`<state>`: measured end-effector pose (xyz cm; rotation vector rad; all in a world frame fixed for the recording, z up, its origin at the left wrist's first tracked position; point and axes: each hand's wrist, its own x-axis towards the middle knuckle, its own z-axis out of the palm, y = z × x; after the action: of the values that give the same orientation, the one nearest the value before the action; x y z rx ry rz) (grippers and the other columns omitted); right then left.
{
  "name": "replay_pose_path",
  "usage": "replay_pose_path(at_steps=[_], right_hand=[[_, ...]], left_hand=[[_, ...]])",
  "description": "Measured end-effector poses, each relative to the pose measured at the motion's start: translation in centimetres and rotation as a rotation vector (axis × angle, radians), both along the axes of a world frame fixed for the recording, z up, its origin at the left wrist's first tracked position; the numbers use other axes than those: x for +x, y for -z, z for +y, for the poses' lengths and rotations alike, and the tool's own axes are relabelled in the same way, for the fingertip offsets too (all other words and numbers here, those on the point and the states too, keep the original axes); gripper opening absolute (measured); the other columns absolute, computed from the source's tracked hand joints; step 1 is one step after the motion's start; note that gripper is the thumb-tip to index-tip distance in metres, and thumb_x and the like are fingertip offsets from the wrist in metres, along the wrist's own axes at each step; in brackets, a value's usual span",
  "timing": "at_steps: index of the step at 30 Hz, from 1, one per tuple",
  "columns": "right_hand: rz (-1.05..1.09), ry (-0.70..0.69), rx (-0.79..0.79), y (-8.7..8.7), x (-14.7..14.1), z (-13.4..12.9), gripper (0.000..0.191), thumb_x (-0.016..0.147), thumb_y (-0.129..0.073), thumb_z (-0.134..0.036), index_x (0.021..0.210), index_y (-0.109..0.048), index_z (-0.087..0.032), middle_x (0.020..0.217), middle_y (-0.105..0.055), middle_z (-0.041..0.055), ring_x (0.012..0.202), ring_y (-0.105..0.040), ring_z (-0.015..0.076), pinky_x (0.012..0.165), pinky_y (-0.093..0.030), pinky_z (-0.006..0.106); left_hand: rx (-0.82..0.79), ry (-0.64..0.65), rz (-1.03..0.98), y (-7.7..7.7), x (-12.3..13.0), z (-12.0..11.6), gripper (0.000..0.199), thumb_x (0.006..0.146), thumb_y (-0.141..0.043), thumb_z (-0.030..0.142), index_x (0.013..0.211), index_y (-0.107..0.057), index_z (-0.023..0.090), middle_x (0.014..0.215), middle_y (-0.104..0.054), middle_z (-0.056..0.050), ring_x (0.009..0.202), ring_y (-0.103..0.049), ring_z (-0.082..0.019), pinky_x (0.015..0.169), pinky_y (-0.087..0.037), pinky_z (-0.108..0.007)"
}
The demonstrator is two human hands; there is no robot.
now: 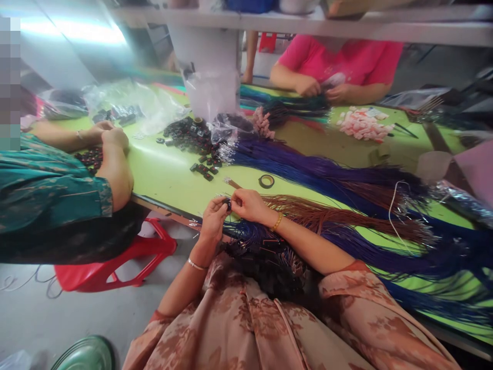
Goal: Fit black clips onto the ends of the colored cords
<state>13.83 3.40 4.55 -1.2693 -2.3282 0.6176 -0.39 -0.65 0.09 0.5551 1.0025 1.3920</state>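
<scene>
Close together at the table's near edge, my left hand (pixel 214 218) and my right hand (pixel 249 205) are both closed on one small black connector housing (pixel 227 204). The left fingers pinch it, and the right fingertips press against its other side; any wire end between them is too small to make out. Brown wires (pixel 319 209) lie under and beyond my right wrist. Blue and purple wires (pixel 246 231) run just below my hands. More black pieces with wires (pixel 265 262) rest in my lap.
Loose black housings (pixel 206 168) and a tape roll (pixel 266 181) lie ahead on the green table (pixel 165 169). Long blue wire bundles (pixel 308 167) stretch right. Pink connectors (pixel 365 124) sit farther back. Co-workers' hands (pixel 111 134) work at left and across. A red stool (pixel 115 262) stands left.
</scene>
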Motion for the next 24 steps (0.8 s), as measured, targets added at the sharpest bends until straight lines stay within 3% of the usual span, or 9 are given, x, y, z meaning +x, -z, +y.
replay_pose_path(at_steps=[9,17,24], right_hand=[[-0.06,0.03,0.052,-0.25,0.1,-0.23,0.012,0.081,-0.055,-0.024,0.08,-0.064,-0.016,0.079,-0.066,0.0046,0.068,-0.053,0.0143,0.062,-0.03,0.025],[0.01,0.056,-0.013,-0.03,-0.34,-0.1,0.008,0.078,-0.058,-0.021,0.075,-0.063,-0.016,0.073,-0.065,0.0027,0.063,-0.052,0.0127,0.059,-0.03,0.024],[0.097,-0.018,-0.047,-0.18,0.16,0.04,0.01,0.08,-0.055,-0.018,0.076,-0.063,-0.015,0.07,-0.064,0.0022,0.061,-0.051,0.0114,0.059,-0.031,0.022]], left_hand=[[-0.009,0.016,-0.027,-0.19,-0.42,0.08,0.03,0.064,-0.076,0.02,0.09,-0.061,0.018,0.088,-0.064,-0.002,0.084,-0.061,-0.013,0.08,-0.048,-0.028],[-0.008,0.02,-0.005,-0.02,-0.13,-0.01,0.031,0.063,-0.076,0.017,0.091,-0.062,0.018,0.09,-0.065,-0.002,0.084,-0.06,-0.012,0.078,-0.047,-0.026],[-0.022,0.007,-0.031,-0.24,-0.1,-0.06,0.031,0.061,-0.077,0.019,0.089,-0.063,0.019,0.092,-0.066,-0.003,0.086,-0.061,-0.013,0.078,-0.048,-0.026]])
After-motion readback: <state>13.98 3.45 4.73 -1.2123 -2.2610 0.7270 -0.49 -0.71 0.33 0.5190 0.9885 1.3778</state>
